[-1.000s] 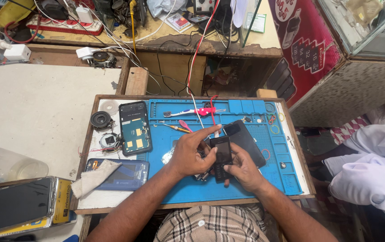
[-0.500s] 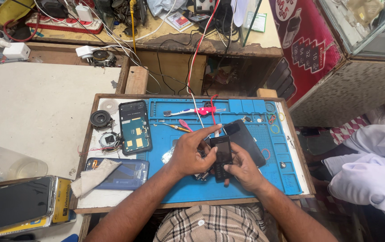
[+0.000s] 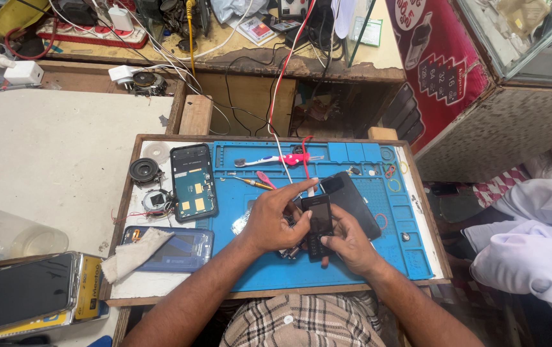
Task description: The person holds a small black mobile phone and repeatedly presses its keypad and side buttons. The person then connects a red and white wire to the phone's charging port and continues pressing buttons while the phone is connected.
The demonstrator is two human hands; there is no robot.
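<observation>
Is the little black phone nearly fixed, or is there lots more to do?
Hard to say, but probably more to do. Done: an opened phone already lies with its insides showing, and a dark panel lies beside the hands. In hand: the left hand and right hand hold the small black phone over the blue mat. Left: the opened phone is not closed up.

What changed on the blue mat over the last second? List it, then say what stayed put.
Almost nothing. Both hands keep their grip on the small black phone: the left hand stays over its left edge, the right hand stays under its lower end. No visible shift. The open phone, toothbrush and cloth lie as before.
</observation>
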